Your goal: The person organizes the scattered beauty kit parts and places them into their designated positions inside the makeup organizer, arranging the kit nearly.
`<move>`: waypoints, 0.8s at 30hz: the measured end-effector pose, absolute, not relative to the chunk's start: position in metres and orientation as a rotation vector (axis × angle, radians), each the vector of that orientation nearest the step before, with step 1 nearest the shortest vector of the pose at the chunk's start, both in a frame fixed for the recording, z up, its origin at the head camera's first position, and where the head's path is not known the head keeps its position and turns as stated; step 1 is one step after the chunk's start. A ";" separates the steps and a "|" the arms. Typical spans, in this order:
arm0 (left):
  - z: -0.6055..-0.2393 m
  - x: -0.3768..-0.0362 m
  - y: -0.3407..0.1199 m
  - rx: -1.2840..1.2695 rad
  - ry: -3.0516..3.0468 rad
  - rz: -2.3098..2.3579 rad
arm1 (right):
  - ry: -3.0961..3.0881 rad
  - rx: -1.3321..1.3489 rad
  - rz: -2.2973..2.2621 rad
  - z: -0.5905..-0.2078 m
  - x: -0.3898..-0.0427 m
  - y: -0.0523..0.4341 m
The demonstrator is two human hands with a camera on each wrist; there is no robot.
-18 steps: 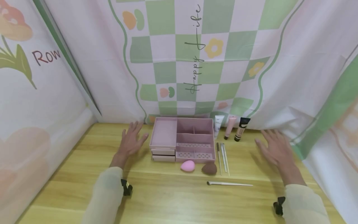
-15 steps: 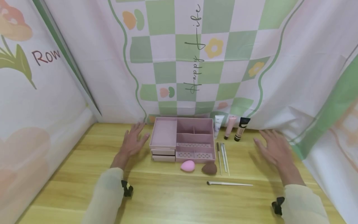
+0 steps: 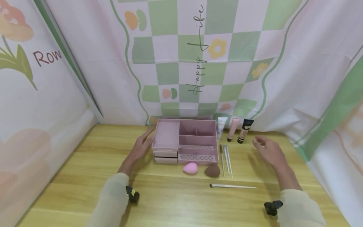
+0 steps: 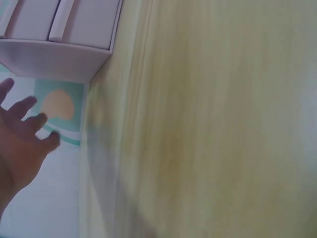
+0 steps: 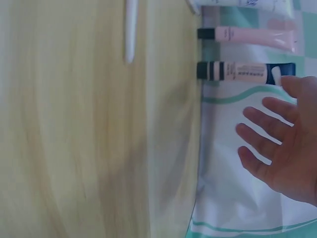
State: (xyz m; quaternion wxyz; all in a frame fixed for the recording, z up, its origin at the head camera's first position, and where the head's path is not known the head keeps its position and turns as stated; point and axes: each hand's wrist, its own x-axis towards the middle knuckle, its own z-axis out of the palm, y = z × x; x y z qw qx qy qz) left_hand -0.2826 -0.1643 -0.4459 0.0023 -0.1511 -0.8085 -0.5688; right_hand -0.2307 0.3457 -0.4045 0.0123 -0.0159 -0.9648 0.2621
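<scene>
- Head view: the left hand [image 3: 141, 147], fingers straight and relaxed, holds nothing and lies against the left side of the pink organizer [image 3: 185, 141], which stands at the table's [image 3: 85, 176] back edge. The right hand [image 3: 267, 151], loosely spread and empty, hovers near the black-capped tube [image 3: 245, 130] by the back edge. I judge both are reaching in; next calls for closing on a chosen item.
- Left wrist view: the left hand [image 4: 20, 144] is spread, apart from the organizer's drawers [image 4: 62, 22].
- Right wrist view: the right hand [image 5: 285, 144], fingers wide, just beside the black-capped tube [image 5: 245, 72].
</scene>
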 end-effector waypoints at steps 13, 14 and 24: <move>-0.444 -0.277 -0.157 -0.446 -2.205 -2.506 | -2.930 0.036 1.123 -0.410 -0.218 0.309; -0.445 -0.277 -0.157 -0.461 -2.190 -2.525 | -2.935 0.024 1.144 -0.411 -0.217 0.307; -0.448 -0.277 -0.154 -0.563 -2.080 -2.594 | -2.942 -0.091 1.382 -0.423 -0.204 0.293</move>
